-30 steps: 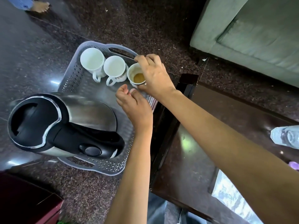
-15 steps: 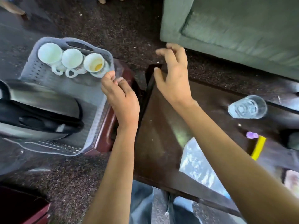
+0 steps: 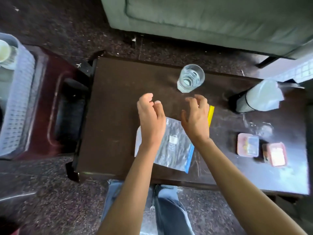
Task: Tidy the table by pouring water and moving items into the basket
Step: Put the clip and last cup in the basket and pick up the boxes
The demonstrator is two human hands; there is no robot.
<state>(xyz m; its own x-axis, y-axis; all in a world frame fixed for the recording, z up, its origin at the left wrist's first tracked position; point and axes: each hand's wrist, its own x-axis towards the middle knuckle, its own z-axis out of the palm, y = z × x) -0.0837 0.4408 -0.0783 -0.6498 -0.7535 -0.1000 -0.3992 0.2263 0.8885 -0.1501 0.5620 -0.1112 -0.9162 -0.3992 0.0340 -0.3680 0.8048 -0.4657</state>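
A clear glass of water (image 3: 191,78) stands on the far side of the dark wooden table (image 3: 115,119). My left hand (image 3: 150,118) and my right hand (image 3: 196,118) hover side by side over the table, just in front of the glass, both empty with loosely curled fingers. Under them lies a clear zip bag (image 3: 172,150) with a blue edge. A yellow strip (image 3: 210,116) shows beside my right hand. The grey perforated basket (image 3: 16,106) sits at the far left on a low maroon stool, with a white cup (image 3: 3,51) at its corner.
A black-and-clear bottle-like container (image 3: 254,99) lies on the table at the right. Two small red-rimmed boxes (image 3: 248,145) (image 3: 277,154) sit near the right edge. A grey sofa (image 3: 211,21) runs along the far side. My knees in jeans (image 3: 166,200) are below the table.
The view swung right from the basket to the table. My right hand left the cup in the basket, and both hands moved over the table near the glass.
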